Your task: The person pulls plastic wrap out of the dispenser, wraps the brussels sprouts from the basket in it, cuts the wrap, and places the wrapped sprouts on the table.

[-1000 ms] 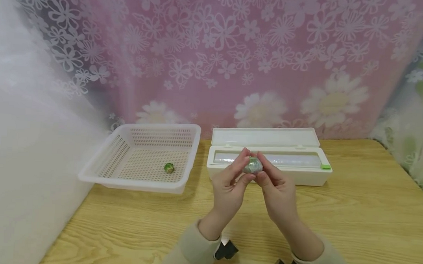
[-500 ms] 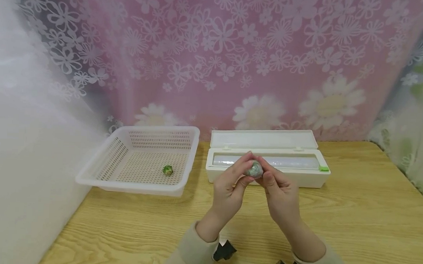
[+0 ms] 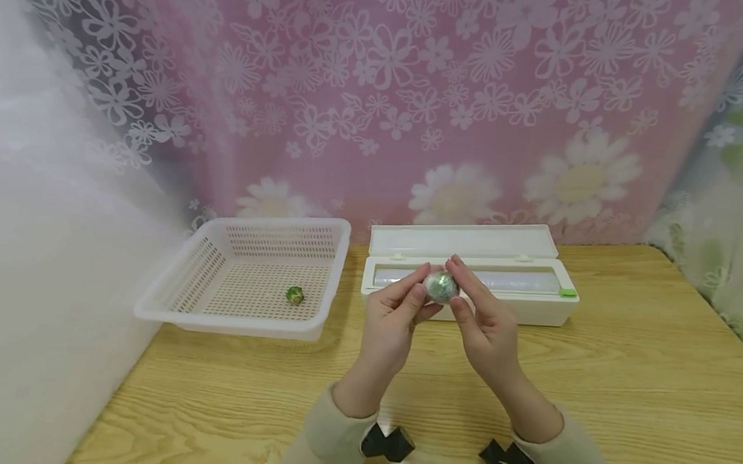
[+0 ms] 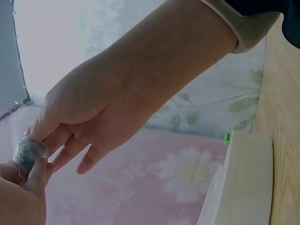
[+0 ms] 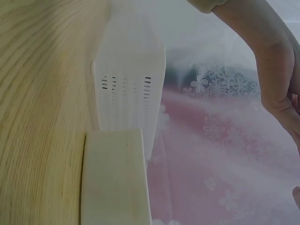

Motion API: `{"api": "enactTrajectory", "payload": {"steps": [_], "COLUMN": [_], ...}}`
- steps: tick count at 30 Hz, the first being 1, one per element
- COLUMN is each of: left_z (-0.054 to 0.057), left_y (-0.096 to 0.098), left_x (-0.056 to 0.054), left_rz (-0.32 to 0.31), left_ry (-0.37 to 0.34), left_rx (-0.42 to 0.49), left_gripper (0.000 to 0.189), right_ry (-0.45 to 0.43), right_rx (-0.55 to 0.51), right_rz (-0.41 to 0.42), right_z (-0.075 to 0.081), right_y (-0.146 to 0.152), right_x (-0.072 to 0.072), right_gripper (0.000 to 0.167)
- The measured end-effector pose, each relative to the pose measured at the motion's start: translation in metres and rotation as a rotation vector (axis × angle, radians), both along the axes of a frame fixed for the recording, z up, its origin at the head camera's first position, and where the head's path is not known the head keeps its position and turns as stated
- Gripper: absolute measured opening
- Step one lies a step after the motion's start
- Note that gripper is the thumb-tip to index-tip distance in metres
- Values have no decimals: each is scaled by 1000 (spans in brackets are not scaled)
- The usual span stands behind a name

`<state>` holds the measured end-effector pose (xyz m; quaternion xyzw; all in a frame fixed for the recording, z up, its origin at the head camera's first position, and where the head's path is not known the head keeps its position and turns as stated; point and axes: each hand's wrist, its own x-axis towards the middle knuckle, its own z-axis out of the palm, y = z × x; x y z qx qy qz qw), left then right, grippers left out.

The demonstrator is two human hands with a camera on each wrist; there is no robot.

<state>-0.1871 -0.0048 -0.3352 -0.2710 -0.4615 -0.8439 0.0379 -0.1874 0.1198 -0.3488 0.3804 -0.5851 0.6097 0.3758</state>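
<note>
A small round green Brussels sprout (image 3: 440,287), covered in shiny clear film, is held in front of the white box. My left hand (image 3: 387,331) pinches it from the left between thumb and fingers. From the right, my right hand (image 3: 490,334) grips it with the thumb below and fingers above. In the left wrist view the wrapped sprout (image 4: 30,153) sits between the fingertips of both hands. The right wrist view leaves it out of frame. An unwrapped Brussels sprout (image 3: 295,295) lies in the white basket (image 3: 237,323).
Behind the hands stands the white cling film box (image 3: 511,311), its lid (image 3: 464,241) raised. A film roll (image 3: 519,281) lies inside, and a green slider (image 3: 567,292) sits at its right end. Everything rests on a wooden table (image 3: 639,368) before a flowered curtain (image 3: 376,121).
The wrapped sprout has turned a little and moved slightly left and up. My left thumb has shifted up onto its side, and the right fingers have straightened over it.
</note>
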Motion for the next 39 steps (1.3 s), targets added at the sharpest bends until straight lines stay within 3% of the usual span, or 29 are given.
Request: {"api": "enactTrajectory", "payload": {"steps": [4, 8, 11, 17, 21, 26, 29, 33, 37, 39], "left_z": [2, 4, 4, 2, 1, 0, 0, 2, 3, 4], "left_y": [-2, -1, 0, 3, 3, 2, 2, 1, 0, -1], "left_x": [2, 5, 6, 5, 4, 1, 0, 0, 1, 2], "left_rz": [-33, -67, -67, -15, 2, -39, -69, -126, -197, -216], "left_ry": [-61, -54, -37, -15, -5, -7, -47, -94, -117, -122], "left_rx": [46, 59, 54, 30, 13, 24, 75, 111, 102, 95], "left_gripper": [48, 26, 22, 18, 20, 16, 14, 22, 28, 27], "right_ry": [12, 34, 61, 93, 33, -98, -96, 1, 102, 143], "right_rx": [82, 100, 72, 2, 50, 70, 0, -42, 78, 138], "right_rz": [-48, -99, -115, -79, -31, 121, 134, -43, -262, -324], "right_z": [-1, 0, 1, -1, 1, 7, 8, 5, 1, 0], "right_y": [1, 0, -1, -3, 1, 9, 9, 4, -1, -2], "right_x": [-1, -1, -3, -7, -5, 0, 0, 1, 0, 0], "right_gripper": [39, 44, 44, 40, 40, 39, 33, 29, 41, 47]}}
